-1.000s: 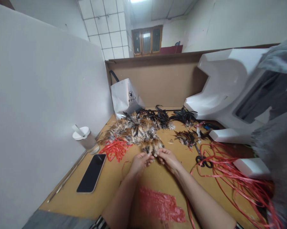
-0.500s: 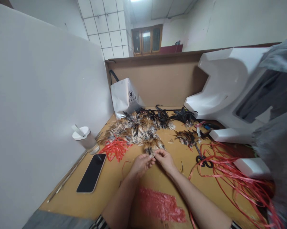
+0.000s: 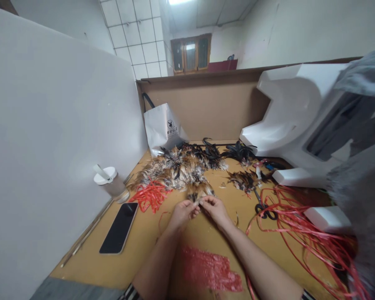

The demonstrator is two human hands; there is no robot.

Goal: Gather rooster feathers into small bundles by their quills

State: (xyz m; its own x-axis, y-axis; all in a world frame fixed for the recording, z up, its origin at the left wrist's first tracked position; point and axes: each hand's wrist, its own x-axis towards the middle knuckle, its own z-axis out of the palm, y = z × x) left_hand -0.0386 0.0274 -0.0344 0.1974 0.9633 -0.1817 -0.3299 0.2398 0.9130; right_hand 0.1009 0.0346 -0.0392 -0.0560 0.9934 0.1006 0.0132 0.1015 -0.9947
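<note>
Head view: feather tuft (image 3: 200, 191) held at base by left hand (image 3: 184, 213) and right hand (image 3: 217, 212); both grips pinched nearly closed, side by side. Tuft fanned just beyond grip. Feather ends apparently being arranged; next move judged to call for light, close pinch. Feather pile (image 3: 177, 171) spread farther beyond; red strips (image 3: 152, 196) left of grip, scissors (image 3: 265, 211) right.

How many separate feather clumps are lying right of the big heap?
2: a glossy black feather clump at the back, and a brown-and-black feather clump nearer, by the black-handled metal scissors. Others may be hidden.
</note>
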